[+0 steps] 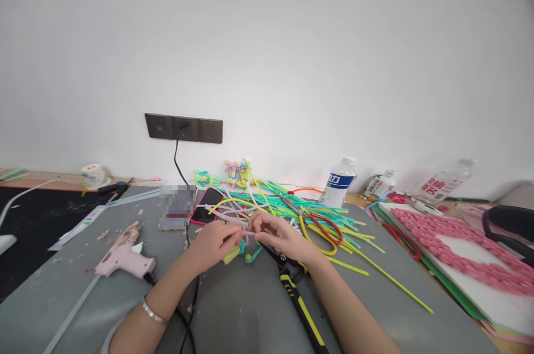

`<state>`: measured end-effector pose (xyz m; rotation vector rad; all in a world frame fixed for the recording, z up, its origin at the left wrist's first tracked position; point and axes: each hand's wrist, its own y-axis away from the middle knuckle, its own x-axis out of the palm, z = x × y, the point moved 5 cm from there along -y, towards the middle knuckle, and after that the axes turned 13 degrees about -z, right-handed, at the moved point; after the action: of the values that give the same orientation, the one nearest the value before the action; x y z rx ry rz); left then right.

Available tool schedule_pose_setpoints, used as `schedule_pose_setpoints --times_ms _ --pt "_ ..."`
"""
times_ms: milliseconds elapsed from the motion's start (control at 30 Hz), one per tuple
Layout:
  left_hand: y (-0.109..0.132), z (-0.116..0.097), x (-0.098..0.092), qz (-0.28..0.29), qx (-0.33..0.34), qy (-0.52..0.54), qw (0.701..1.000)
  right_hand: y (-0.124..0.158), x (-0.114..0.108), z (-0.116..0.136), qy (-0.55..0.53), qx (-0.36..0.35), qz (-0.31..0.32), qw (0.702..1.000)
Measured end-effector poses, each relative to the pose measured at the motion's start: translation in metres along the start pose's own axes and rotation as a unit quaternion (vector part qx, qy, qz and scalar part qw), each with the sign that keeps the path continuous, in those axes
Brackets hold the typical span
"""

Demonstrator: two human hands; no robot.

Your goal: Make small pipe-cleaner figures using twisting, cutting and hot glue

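My left hand (213,244) and my right hand (277,236) meet over the middle of the grey mat. Stretched between their fingertips is a short length of pale lilac pipe cleaner (247,233), pinched by both. Just below the left fingers lies a yellow-green bundled piece (231,255); a curled teal piece (255,255) with a yellowish tip is beside it. Black-and-yellow pliers (303,309) lie under and beside my right wrist, their jaws partly hidden by the hand. Behind the hands spreads a pile of teal, yellow and lilac pipe cleaners (267,198).
Scissors (325,231) with red and yellow handles rest on the pile. A pink glue gun (127,259) lies left, its black cable (192,298) crossing the mat. Behind are a phone (207,206), small figures (237,173) and a bottle (339,182). A pink braided piece (467,251) lies right.
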<state>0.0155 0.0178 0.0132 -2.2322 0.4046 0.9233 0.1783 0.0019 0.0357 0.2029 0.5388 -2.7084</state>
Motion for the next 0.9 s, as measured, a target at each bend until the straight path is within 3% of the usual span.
schedule_pose_setpoints --times_ms 200,500,700,900 --pt "0.001 -0.002 -0.002 -0.004 -0.046 0.032 0.998 -0.001 -0.004 -0.011 0.046 0.003 -0.081 0.996" --pt "0.002 -0.008 -0.001 -0.020 -0.083 0.092 0.992 -0.003 -0.009 -0.027 -0.157 0.034 -0.175 0.971" --pt "0.000 -0.011 -0.002 -0.031 -0.057 0.105 0.992 -0.002 -0.005 -0.034 -0.157 0.065 -0.173 0.970" --pt "-0.003 -0.016 -0.008 -0.079 -0.029 0.171 0.982 0.000 0.005 -0.030 -0.164 0.086 -0.111 0.977"
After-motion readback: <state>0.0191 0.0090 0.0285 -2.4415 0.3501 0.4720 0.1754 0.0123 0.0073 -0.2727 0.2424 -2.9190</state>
